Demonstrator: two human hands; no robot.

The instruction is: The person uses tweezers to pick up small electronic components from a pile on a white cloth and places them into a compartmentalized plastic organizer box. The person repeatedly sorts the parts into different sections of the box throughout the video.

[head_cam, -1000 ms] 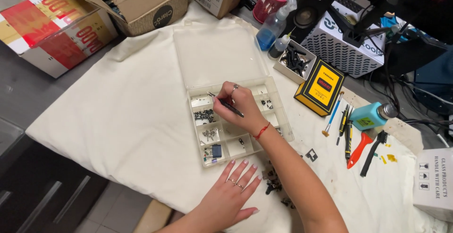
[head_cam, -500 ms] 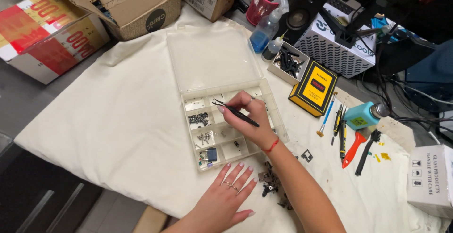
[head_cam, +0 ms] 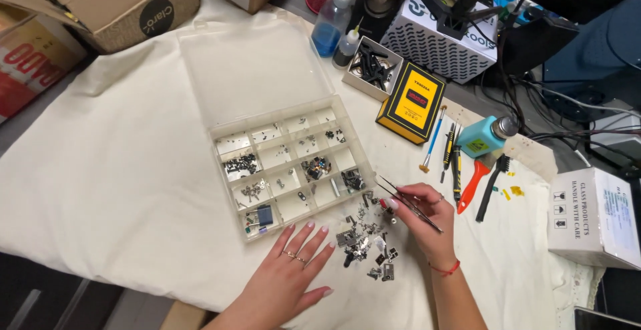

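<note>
My right hand (head_cam: 422, 215) grips black tweezers (head_cam: 408, 204), their tips pointing left just above a loose pile of small metal parts (head_cam: 366, 240) on the white cloth. My left hand (head_cam: 288, 273) lies flat on the cloth, fingers spread, just below the clear plastic compartment box (head_cam: 221, 134). The box stands open, its lid (head_cam: 254, 69) folded back, and its cells hold screws and tiny components. The pile lies to the right of the box's near corner, between my two hands.
Right of the box lie a yellow-and-black booklet (head_cam: 411, 101), screwdrivers (head_cam: 455, 155), a red-handled tool (head_cam: 473, 185), a black brush (head_cam: 493, 184) and a teal dispenser bottle (head_cam: 485, 136). Cardboard boxes (head_cam: 113, 3) stand far left; a white carton (head_cam: 594, 216) sits right. A spray bottle (head_cam: 334, 19) stands behind.
My right hand has left the compartment box with the tweezers and moved right and nearer, over the loose parts pile. The view shifted right. My left hand stays flat.
</note>
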